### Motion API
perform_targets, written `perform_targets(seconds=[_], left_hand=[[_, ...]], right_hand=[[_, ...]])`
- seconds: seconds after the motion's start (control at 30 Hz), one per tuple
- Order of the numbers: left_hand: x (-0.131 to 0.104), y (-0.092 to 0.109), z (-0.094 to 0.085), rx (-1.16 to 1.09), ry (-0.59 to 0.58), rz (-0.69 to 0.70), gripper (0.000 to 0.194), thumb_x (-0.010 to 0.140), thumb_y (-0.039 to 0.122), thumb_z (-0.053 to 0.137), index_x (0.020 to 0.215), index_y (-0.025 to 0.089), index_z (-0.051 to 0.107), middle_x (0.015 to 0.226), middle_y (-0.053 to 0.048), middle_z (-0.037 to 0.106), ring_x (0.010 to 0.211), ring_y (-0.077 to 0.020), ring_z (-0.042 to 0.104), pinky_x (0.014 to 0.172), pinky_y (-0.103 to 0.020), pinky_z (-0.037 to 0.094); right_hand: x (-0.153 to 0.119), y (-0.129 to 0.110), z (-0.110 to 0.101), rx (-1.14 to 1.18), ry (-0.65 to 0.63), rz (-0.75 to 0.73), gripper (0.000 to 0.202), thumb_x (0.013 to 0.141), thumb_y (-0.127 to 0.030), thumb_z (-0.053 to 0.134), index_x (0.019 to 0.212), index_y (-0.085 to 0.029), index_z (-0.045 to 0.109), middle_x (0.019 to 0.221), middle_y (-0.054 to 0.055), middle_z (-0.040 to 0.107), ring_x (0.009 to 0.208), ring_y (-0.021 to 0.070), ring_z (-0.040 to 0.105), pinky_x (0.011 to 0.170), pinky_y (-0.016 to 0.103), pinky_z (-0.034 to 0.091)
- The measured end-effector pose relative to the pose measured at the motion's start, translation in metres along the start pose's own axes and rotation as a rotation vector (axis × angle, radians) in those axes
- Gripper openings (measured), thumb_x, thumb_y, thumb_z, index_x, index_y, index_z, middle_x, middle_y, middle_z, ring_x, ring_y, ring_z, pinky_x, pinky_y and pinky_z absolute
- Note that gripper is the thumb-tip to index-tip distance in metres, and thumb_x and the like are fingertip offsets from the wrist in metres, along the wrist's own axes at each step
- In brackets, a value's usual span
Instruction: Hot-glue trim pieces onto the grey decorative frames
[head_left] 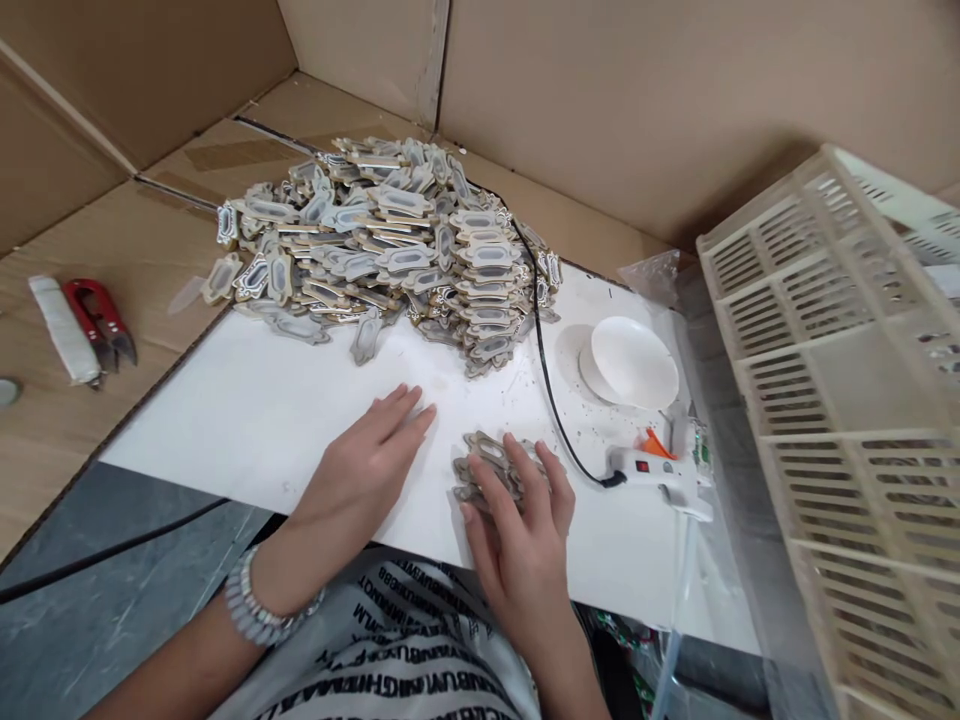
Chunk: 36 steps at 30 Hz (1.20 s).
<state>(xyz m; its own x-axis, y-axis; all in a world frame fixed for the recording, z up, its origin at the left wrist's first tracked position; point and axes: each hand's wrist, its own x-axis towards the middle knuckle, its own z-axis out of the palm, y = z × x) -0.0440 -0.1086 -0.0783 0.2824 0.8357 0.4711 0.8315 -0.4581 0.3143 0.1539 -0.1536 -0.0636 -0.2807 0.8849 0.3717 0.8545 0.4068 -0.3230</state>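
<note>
My left hand (pixel 367 460) rests on the white tabletop (pixel 210 410), fingers stretched out and nothing in it. A beaded bracelet (pixel 259 605) circles that wrist. My right hand (pixel 525 520) curls over a small group of flat, ornate frame-shaped metal plates (pixel 487 450), thumb at the near left edge and fingertips on top. The hand partly hides these plates. Behind both hands lies a large heap of similar grey and tan plates (pixel 360 235). On its right side, part of the heap forms an overlapping row (pixel 487 285).
At the right stand a white bowl (pixel 630 362), a white glue gun (pixel 652 468) with an orange trigger and black cord, and a cream plastic crate (pixel 840 400). Red-handled snips (pixel 97 315) and a white wrapped tool (pixel 64 325) lie at far left. Cardboard walls (pixel 637 110) enclose the back.
</note>
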Motion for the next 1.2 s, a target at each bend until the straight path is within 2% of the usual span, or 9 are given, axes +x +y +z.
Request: perform_targets(seconds=[0.1,0.23,0.33,0.43,0.5,0.63,0.83,1.0,1.2], left_hand=[[0.005,0.004,-0.017,-0.104,0.002,-0.095,0.034,0.099,0.026,0.049,0.13,0.021,0.061,0.139,-0.007,0.061,0.128,-0.0207,0.061,0.112,-0.038,0.054],[-0.003,-0.001,-0.054,-0.104,0.189,-0.542,0.032,0.099,0.031,0.047,0.127,0.028,0.061,0.128,0.001,0.069,0.115,-0.02,0.068,0.107,-0.041,0.057],[-0.014,-0.011,-0.074,-0.139,0.26,-0.701,0.031,0.1,0.037,0.039,0.09,0.023,0.065,0.119,0.002,0.071,0.121,-0.0254,0.064,0.107,-0.052,0.052],[-0.021,-0.021,-0.081,-0.121,0.185,-0.645,0.035,0.098,0.039,0.041,0.075,0.02,0.058,0.111,0.001,0.071,0.113,-0.0266,0.066,0.099,-0.053,0.052],[-0.023,-0.027,-0.082,-0.041,0.104,-0.544,0.027,0.096,0.039,0.047,0.085,0.022,0.064,0.105,0.0,0.072,0.105,-0.0247,0.067,0.098,-0.05,0.052],[-0.034,-0.03,-0.08,0.064,0.072,-0.256,0.015,0.093,0.028,0.057,0.103,0.03,0.068,0.098,0.002,0.072,0.09,-0.0196,0.065,0.088,-0.04,0.052],[-0.065,-0.022,-0.071,0.037,-0.104,0.054,0.042,0.09,0.013,0.061,0.127,0.032,0.06,0.117,0.002,0.072,0.102,-0.0185,0.063,0.097,-0.036,0.051],[-0.079,-0.016,-0.061,0.057,-0.153,0.106,0.066,0.089,0.009,0.059,0.148,0.03,0.041,0.127,0.0,0.069,0.115,-0.0225,0.06,0.113,-0.047,0.042],[-0.082,-0.02,-0.06,0.045,-0.139,0.143,0.074,0.086,0.007,0.061,0.153,0.023,0.034,0.131,-0.005,0.067,0.117,-0.0247,0.057,0.115,-0.045,0.037]], right_hand=[[-0.002,0.001,0.001,0.006,0.021,0.003,0.036,0.097,-0.019,0.051,0.132,-0.024,0.059,0.146,0.012,0.049,0.143,0.0355,0.033,0.111,0.057,0.04],[-0.003,-0.003,0.001,0.044,0.088,0.006,0.029,0.097,-0.018,0.052,0.123,-0.023,0.064,0.137,0.01,0.059,0.139,0.0331,0.039,0.11,0.054,0.04],[0.004,-0.012,0.002,0.044,0.104,-0.048,0.022,0.096,-0.019,0.056,0.112,-0.024,0.069,0.128,0.007,0.067,0.134,0.03,0.046,0.114,0.051,0.035],[0.014,-0.025,0.007,-0.018,0.027,-0.157,0.022,0.096,-0.026,0.059,0.116,-0.025,0.069,0.129,0.004,0.069,0.133,0.0278,0.047,0.122,0.051,0.02],[0.021,-0.032,0.011,-0.059,-0.011,-0.204,0.025,0.098,-0.032,0.058,0.119,-0.023,0.069,0.132,0.003,0.068,0.133,0.0269,0.047,0.125,0.051,0.01],[0.024,-0.036,0.016,-0.081,-0.038,-0.237,0.028,0.099,-0.035,0.056,0.118,-0.02,0.07,0.131,0.001,0.07,0.13,0.0254,0.049,0.126,0.049,-0.001],[0.015,-0.03,0.014,-0.055,-0.053,-0.265,0.029,0.099,-0.032,0.057,0.122,-0.019,0.069,0.131,-0.002,0.07,0.129,0.0235,0.052,0.127,0.048,0.001],[0.014,-0.032,0.011,-0.043,-0.041,-0.283,0.026,0.098,-0.03,0.059,0.12,-0.02,0.071,0.129,-0.002,0.072,0.128,0.0225,0.054,0.127,0.047,0.006],[0.015,-0.037,0.014,-0.002,0.008,-0.248,0.021,0.095,-0.025,0.064,0.114,-0.02,0.073,0.123,-0.004,0.074,0.123,0.022,0.056,0.127,0.042,0.011]])
